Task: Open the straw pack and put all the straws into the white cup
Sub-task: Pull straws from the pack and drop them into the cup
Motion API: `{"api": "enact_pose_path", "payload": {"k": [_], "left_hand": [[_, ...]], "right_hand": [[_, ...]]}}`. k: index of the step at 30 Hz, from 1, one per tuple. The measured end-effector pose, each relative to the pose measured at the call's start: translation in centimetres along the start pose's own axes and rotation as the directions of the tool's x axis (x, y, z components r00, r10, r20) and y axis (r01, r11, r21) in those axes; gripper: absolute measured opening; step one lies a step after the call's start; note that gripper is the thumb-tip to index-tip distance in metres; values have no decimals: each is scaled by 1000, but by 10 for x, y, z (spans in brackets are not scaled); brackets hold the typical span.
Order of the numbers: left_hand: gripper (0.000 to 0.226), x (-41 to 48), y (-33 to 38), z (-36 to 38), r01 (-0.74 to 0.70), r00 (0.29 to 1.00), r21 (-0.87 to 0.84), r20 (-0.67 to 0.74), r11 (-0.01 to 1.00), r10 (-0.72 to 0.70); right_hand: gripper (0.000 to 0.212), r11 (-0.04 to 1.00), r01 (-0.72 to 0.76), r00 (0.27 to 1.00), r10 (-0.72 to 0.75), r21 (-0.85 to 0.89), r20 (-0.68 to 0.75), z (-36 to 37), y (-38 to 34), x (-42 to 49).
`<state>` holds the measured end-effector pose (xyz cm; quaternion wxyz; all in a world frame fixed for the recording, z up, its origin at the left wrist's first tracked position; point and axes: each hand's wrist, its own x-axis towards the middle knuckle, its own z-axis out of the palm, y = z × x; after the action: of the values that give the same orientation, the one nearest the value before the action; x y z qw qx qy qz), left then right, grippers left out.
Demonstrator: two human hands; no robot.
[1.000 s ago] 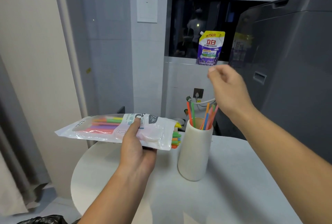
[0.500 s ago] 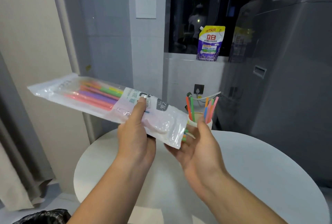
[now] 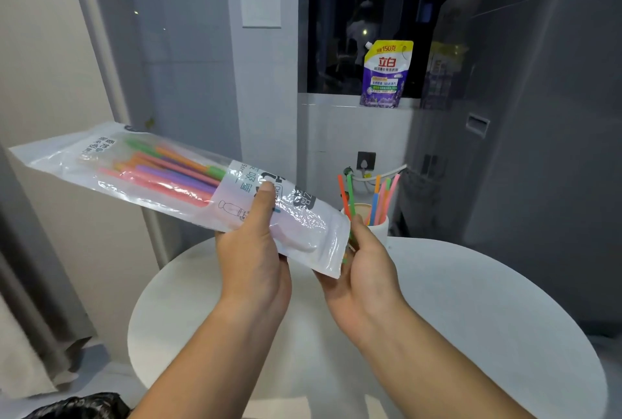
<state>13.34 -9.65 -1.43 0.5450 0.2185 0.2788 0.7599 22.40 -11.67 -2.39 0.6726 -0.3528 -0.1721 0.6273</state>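
Observation:
My left hand (image 3: 252,250) grips the clear straw pack (image 3: 134,169) at its printed middle, thumb on top. The pack tilts down to the right, with coloured straws bunched in its upper left half. My right hand (image 3: 367,270) sits palm up at the pack's lower right mouth. Its thumb closes on a few straw ends (image 3: 350,239) that poke out there, and its fingers are hidden behind the plastic. Just behind that hand stands the white cup (image 3: 380,228) with several straws (image 3: 377,196) upright in it.
The round white table (image 3: 471,317) lies under both arms. A grey washing machine (image 3: 538,115) stands at the right. On the window sill behind sits a purple detergent pouch (image 3: 387,73). A black bag (image 3: 77,407) is on the floor at lower left.
My left hand raised the pack and tilted its mouth down to the right. My right hand came down from above the cup to the pack's mouth and closed on the straw ends.

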Motion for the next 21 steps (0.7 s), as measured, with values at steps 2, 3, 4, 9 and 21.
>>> {"api": "enact_pose_path", "payload": {"k": [2, 3, 4, 9, 21], "left_hand": [[44, -1, -1, 0, 9, 1000, 3, -7, 1000, -9], [41, -1, -2, -1, 14, 1000, 5, -15, 1000, -14], [39, -1, -2, -2, 21, 999, 5, -25, 1000, -21], [24, 11, 3, -9, 34, 998, -33, -55, 999, -35], [43, 17, 4, -10, 166, 986, -187, -1, 968, -169]], "right_hand": [[35, 999, 20, 1000, -20, -28, 1, 0, 0, 1], [34, 999, 31, 1000, -31, -41, -4, 1, 0, 1], [32, 998, 40, 999, -41, -55, -14, 1, 0, 1], [26, 991, 105, 990, -112, -85, -85, -2, -2, 4], [50, 980, 148, 988, -152, 132, 18, -4, -3, 6]]}}
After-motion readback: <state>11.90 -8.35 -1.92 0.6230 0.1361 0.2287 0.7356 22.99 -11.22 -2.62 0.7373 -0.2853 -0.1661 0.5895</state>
